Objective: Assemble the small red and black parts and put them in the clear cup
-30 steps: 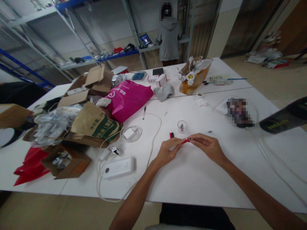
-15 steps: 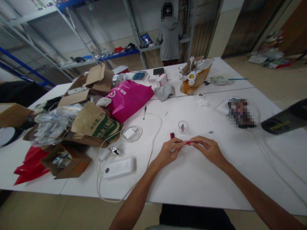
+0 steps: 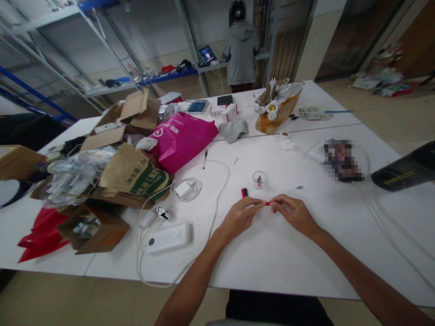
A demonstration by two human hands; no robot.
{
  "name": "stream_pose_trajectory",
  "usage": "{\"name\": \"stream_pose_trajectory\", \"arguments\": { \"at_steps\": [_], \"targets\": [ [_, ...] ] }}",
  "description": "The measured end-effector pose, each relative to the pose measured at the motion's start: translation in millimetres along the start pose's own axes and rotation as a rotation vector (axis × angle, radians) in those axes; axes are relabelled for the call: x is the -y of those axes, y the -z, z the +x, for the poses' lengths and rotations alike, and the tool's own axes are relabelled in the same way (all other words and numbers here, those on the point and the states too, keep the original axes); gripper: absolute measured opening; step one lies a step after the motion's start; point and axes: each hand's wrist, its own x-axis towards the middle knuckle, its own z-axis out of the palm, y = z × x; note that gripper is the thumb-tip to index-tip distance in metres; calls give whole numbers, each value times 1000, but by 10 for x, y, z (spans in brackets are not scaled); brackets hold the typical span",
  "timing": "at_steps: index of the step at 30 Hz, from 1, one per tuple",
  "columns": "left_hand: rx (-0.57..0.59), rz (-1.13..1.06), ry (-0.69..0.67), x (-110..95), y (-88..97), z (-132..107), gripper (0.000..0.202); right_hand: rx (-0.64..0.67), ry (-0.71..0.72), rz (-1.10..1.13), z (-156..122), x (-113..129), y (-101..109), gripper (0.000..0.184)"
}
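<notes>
Both my hands meet over the white table [image 3: 278,258]. My left hand [image 3: 242,215] and my right hand [image 3: 292,213] pinch the two ends of a small red piece [image 3: 267,203] between their fingertips. Just beyond them a red and black stick [image 3: 244,192] lies on the table, and a small clear cup [image 3: 258,179] with something red inside stands to its right. A tiny dark bit [image 3: 299,187] lies farther right.
A white power bank [image 3: 167,237] with cables and a charger [image 3: 185,189] lie to the left. Cardboard boxes, a brown paper bag [image 3: 134,174] and a pink bag [image 3: 181,138] crowd the left side. A person in a grey hoodie [image 3: 239,52] stands at the far shelves.
My hands have closed in on each other a little around the red piece, so less of it shows. Nothing else has moved.
</notes>
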Motion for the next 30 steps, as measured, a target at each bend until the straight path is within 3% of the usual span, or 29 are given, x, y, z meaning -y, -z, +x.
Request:
{"name": "stream_pose_trajectory", "arguments": {
  "at_steps": [6,16,22,26,30],
  "targets": [
    [-19,-5,-15,0,-7,9,51,18,-29,-2,-13,-7,-4,39],
    [-40,-25,86,-10,-7,41,38,-51,132,38,12,27,-7,23],
    [-56,-32,74,-16,-17,25,33,-7,121,-29,7,50,17,29],
    [-66,-22,67,-17,-23,25,29,38,104,-61,4,49,23,45],
    [-115,-20,54,8,-26,29,29,-31,97,-63,2,16,12,30]
  ]
}}
